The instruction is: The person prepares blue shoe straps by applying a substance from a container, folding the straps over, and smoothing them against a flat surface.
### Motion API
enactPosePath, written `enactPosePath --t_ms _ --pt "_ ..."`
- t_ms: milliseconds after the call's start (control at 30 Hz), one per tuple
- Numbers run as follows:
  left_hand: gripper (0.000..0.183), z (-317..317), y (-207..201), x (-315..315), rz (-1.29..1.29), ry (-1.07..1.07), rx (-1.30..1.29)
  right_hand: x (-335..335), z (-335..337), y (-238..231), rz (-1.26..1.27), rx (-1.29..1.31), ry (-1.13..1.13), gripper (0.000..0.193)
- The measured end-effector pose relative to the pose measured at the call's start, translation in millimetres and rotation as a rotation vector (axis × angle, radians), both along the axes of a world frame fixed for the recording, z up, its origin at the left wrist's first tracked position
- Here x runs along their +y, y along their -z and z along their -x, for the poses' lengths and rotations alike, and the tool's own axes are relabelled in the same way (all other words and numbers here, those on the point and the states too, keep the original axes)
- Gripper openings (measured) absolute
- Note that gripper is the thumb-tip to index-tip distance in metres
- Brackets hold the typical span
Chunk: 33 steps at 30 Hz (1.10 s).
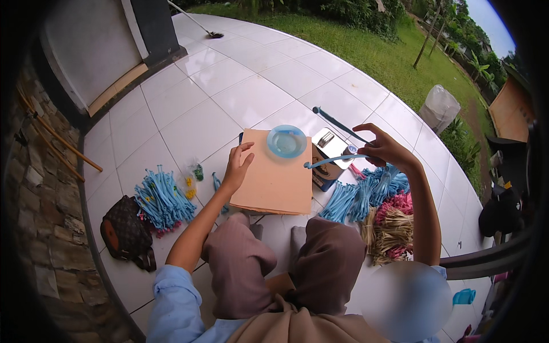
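Observation:
My right hand [389,150] is raised at the right with two long, thin blue strips [342,123] pinched in its fingers. They spread apart toward the left, and each has a small knob or curl at its far end. My left hand [237,168] is open, its fingers apart, at the left edge of a flat tan board [269,191] in front of my knees. A round, see-through blue dish [286,142] sits on the board's far right corner. One loose blue strip [217,182] lies on the floor just left of the board.
Right of the board stand a box with a white top [331,146] and bundles of blue strips [366,194], with pink and beige bundles [394,228] nearer. On the left lie a blue pile [164,197], small plastic bags [190,186] and a dark patterned bag [123,228].

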<state>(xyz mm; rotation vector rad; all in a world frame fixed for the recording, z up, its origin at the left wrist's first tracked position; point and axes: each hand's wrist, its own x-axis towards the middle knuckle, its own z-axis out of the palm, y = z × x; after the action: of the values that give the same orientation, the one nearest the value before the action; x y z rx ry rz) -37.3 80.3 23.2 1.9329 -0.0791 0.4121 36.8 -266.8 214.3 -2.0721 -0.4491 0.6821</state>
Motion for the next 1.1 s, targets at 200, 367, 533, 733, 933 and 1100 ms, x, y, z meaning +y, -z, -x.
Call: enactPosePath --t_ms 200,367,533,733,933,1100 --pt "0.022 -12.8 -25.6 -10.5 0.018 -0.072 -0.172 26.7 -36.9 95.7 0.156 0.169 -0.252 0.053" --pt "0.035 -16.5 14.1 7.0 -0.624 0.075 -0.042 34.8 -45.4 162.9 0.049 0.225 -0.246 0.049" --pt "0.066 -10.9 46.9 16.3 -0.427 -0.190 0.191 44.2 -33.2 212.0 -0.133 0.131 -0.182 0.054" --pt "0.082 -7.7 73.6 13.8 0.162 -0.130 0.262 52.9 -44.0 217.0 -0.132 -0.014 -0.145 0.058" --pt "0.083 -4.6 75.7 15.8 0.200 -0.130 0.251 65.2 -61.3 215.4 -0.011 -0.139 -0.240 0.056" --pt "0.084 -4.8 74.6 17.0 0.144 -0.095 0.266 64.8 -53.4 215.6 -0.016 0.065 -0.162 0.056"
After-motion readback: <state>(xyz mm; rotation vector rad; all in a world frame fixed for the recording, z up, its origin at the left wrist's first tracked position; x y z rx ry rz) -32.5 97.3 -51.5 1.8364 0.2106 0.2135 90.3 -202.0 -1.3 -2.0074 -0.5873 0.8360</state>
